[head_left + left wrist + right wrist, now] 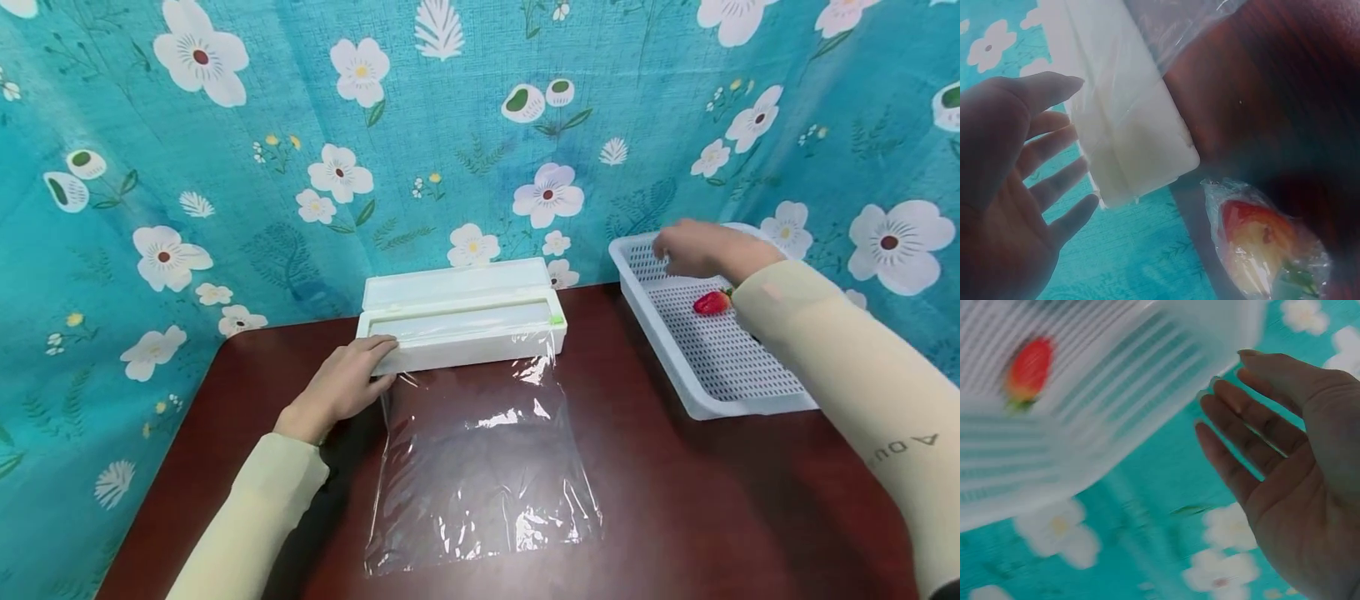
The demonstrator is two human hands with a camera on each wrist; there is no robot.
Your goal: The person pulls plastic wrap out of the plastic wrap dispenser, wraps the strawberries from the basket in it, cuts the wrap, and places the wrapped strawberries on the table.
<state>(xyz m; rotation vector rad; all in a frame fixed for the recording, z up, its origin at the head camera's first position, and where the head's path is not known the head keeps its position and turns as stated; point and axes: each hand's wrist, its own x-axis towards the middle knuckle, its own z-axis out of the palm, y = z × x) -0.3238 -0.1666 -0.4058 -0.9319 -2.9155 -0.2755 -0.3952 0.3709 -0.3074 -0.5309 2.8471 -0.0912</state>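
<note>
My left hand [341, 385] rests on the left end of a white cling film dispenser [465, 346], its fingers loosely extended in the left wrist view. The dispenser's lid stands raised. From it a clear sheet of cling film [487, 467] lies drawn out over the table toward me. My right hand [701, 247] is above the far part of a white plastic basket [678, 371] and holds nothing. A red strawberry [711, 302] lies in the basket, next to my right forearm. In the left wrist view a strawberry wrapped in film [1260, 244] lies near the dispenser's end.
A dark red-brown table [637, 500] carries everything. Behind it hangs a teal curtain [450, 167] with white flowers, close to the dispenser and basket. The green slider [557, 320] is at the dispenser's right end. My left arm hides part of the table.
</note>
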